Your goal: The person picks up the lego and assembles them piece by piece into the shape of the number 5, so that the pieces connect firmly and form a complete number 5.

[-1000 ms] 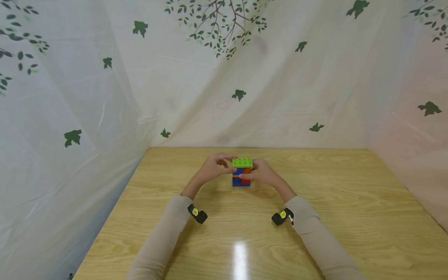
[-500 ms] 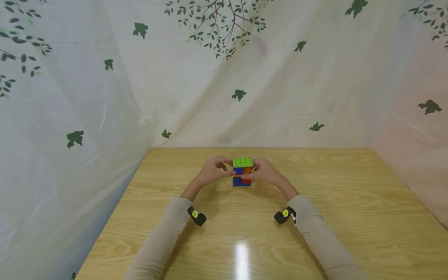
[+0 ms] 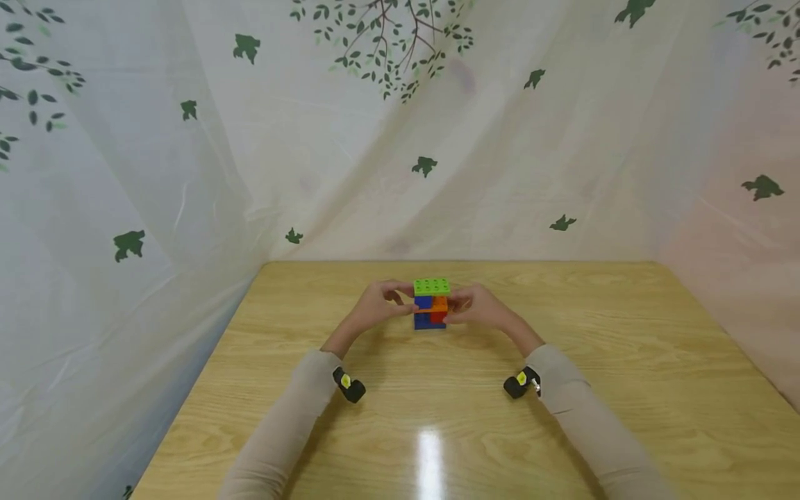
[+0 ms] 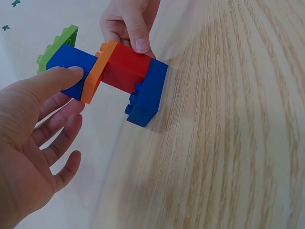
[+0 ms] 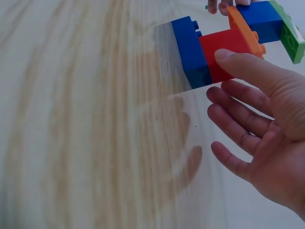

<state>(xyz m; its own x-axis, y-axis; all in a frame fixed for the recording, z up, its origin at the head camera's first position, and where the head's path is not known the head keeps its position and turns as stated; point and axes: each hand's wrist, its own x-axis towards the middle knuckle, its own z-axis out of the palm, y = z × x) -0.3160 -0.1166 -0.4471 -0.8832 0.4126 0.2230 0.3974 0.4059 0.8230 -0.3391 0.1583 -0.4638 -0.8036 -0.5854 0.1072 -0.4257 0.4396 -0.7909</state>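
A small tower of toy building bricks stands upright at the back middle of the table. From the bottom up it has a blue brick (image 4: 151,93), a red brick (image 4: 126,69) at its right end, a thin orange plate (image 4: 97,74), a second blue brick (image 4: 76,62) at the left, and a lime-green studded plate (image 3: 431,287) on top. My left hand (image 3: 375,305) pinches the upper blue brick, thumb in front and index finger behind. On the other side, my right hand (image 3: 478,307) has its thumb on the red brick, index finger behind it; the remaining fingers hang free.
The wooden table (image 3: 431,396) extends around the tower on all sides. Behind it hangs a pale curtain (image 3: 350,173) printed with leaves and birds. Black wrist cameras sit on both sleeves.
My right hand has shifted right, its thumb sliding from the tower's front to its right side, uncovering the red and orange pieces. My left hand and the tower stay nearly in place.
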